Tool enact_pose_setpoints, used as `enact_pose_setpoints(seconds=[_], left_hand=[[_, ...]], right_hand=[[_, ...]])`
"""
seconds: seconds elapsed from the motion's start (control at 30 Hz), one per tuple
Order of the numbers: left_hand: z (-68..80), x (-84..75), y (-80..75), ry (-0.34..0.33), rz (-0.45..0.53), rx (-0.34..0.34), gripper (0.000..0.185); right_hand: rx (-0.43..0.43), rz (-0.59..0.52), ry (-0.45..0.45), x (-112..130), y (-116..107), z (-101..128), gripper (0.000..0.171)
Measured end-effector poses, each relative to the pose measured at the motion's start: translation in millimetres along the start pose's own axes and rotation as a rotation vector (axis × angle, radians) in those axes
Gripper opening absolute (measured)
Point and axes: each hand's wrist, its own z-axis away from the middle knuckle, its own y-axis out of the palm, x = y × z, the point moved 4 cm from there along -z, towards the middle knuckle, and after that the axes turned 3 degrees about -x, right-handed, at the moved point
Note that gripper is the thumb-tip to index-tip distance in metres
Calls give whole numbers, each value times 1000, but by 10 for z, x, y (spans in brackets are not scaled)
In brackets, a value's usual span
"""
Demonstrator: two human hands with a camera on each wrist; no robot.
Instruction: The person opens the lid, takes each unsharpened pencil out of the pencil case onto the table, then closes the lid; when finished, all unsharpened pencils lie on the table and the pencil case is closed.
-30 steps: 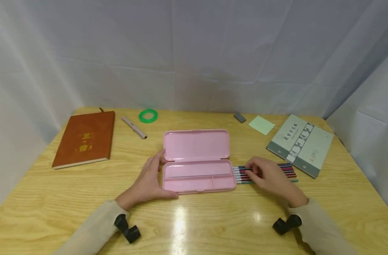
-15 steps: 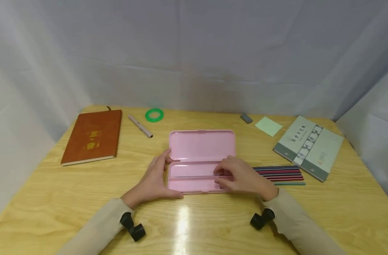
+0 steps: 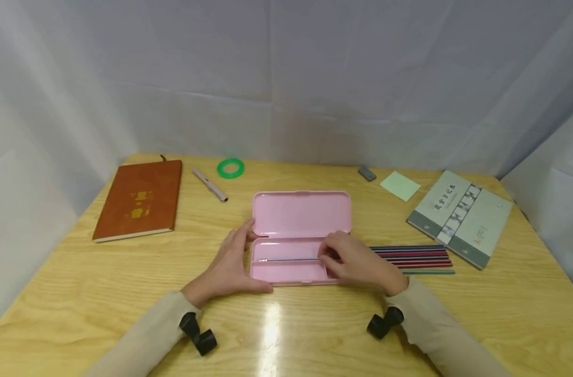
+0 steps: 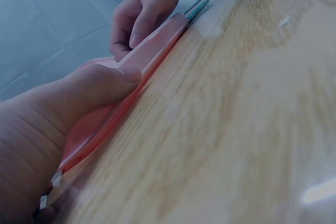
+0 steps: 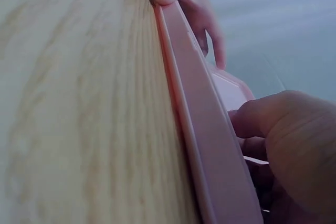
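Observation:
A pink pencil case [image 3: 301, 213] lies with its lid folded back on the wooden table. My left hand [image 3: 227, 267] grips its left end, thumb on the front wall [image 4: 157, 43] and fingers toward the back corner. Over the right end of the tray, my right hand [image 3: 361, 264] pinches a dark pencil [image 3: 291, 259], its fingertips inside the case. That pencil lies lengthwise along the divider, its pale eraser end toward the left. Several dark and red pencils [image 3: 415, 256] lie in a row right of the case, partly behind the right hand, with a green pencil [image 3: 429, 272] in front.
A brown notebook [image 3: 137, 201], a pale pen [image 3: 210, 184] and a green tape ring [image 3: 231, 168] lie at the back left. Toward the back right are a grey eraser [image 3: 367, 174], a green sticky note [image 3: 400, 186] and a grey-green notebook [image 3: 460, 217].
My right hand has moved left from the pencil row to the case, bringing a pencil into the tray. My left hand keeps its grip; the whole head view has shifted slightly.

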Motion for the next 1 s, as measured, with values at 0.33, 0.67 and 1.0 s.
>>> enact_pose_setpoints(seconds=[0.33, 0.67, 1.0], left_hand=[[-24, -10, 23, 25, -4, -4, 137], [49, 25, -33, 15, -16, -2, 137], [-2, 0, 1, 35, -4, -8, 137]], right_hand=[[-25, -156, -62, -22, -44, 25, 8], [-133, -213, -92, -60, -124, 165, 8], [-357, -56, 136, -628, -610, 1262, 26]])
